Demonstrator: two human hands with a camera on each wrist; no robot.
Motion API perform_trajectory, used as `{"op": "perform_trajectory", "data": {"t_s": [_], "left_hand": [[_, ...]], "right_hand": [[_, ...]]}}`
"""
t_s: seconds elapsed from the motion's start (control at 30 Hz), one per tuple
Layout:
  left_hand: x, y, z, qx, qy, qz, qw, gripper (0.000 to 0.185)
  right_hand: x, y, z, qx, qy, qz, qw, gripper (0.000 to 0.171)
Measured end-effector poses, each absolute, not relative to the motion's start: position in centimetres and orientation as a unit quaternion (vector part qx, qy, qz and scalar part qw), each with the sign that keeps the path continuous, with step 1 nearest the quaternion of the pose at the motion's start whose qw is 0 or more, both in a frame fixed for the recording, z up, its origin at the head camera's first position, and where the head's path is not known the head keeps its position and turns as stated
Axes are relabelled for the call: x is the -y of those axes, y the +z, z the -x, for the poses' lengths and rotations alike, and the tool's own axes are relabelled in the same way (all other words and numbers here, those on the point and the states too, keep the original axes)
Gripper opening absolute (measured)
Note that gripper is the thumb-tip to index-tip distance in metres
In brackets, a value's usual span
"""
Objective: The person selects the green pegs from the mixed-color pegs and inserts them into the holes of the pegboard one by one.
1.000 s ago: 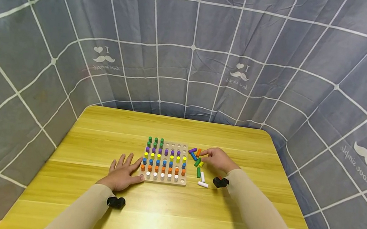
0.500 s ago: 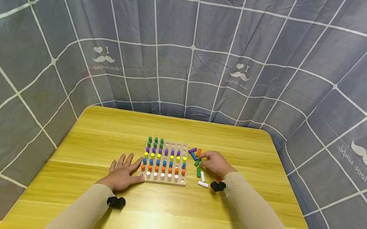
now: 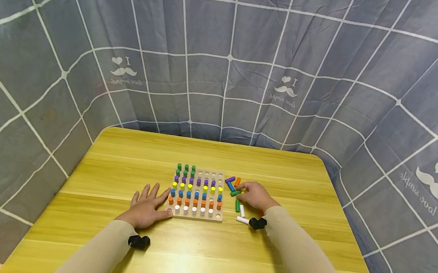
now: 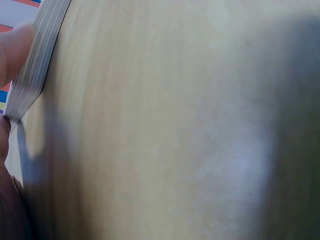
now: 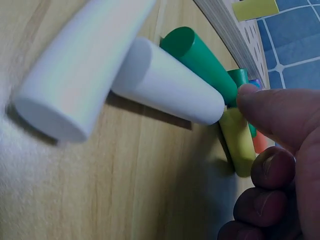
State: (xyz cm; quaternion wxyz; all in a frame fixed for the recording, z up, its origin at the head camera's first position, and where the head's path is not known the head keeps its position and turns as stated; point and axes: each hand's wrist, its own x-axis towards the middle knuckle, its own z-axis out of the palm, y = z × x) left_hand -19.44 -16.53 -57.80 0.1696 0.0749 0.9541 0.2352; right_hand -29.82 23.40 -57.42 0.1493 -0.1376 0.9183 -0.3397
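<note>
With the left hand (image 3: 146, 206) lying flat and open against the pegboard's (image 3: 194, 216) near-left corner, the right hand (image 3: 254, 196) pinched a green peg (image 3: 235, 193) in the loose pile right of the board, where its curled fingers could have nudged neighbouring pegs rolling.

A: Where is free room on the tabletop (image 3: 121, 153)?

B: From nine to three along the far side, and the near strip at six.

A: And obstacles?

B: The pegboard (image 3: 195, 214) at centre, its upright pegs (image 3: 196, 192) crowded. At three of it, loose pegs (image 3: 238, 205) lie clustered under the right hand (image 3: 254, 196); the left hand (image 3: 146, 206) blocks nine.
</note>
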Motion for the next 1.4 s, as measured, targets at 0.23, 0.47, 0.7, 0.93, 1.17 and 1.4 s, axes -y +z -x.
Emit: {"op": "perform_trajectory", "data": {"t_s": [0.23, 0.47, 0.7, 0.93, 1.17, 1.4], "left_hand": [[16.5, -57.9, 19.4, -0.954, 0.237, -0.074, 0.166, 0.093], [16.5, -58.0, 19.5, -0.955, 0.236, -0.073, 0.166, 0.094], [16.5, -57.9, 19.5, -0.955, 0.235, -0.072, 0.168, 0.093], [16.4, -57.7, 19.4, -0.954, 0.237, -0.071, 0.168, 0.093], [16.3, -57.7, 19.4, -0.952, 0.243, -0.075, 0.168, 0.093], [16.3, -57.6, 19.4, -0.953, 0.244, -0.075, 0.165, 0.092]], "right_hand": [[-23.5, -57.8, 29.8, -0.93, -0.316, 0.128, 0.138, 0.031], [-23.6, -58.2, 30.0, -0.932, -0.312, 0.127, 0.133, 0.026], [-23.6, -58.5, 30.1, -0.938, -0.295, 0.129, 0.128, 0.021], [-23.6, -58.3, 30.0, -0.938, -0.294, 0.128, 0.133, 0.02], [-23.8, -58.2, 30.0, -0.93, -0.316, 0.127, 0.138, 0.017], [-24.3, -58.3, 30.2, -0.923, -0.334, 0.123, 0.145, 0.018]]}}
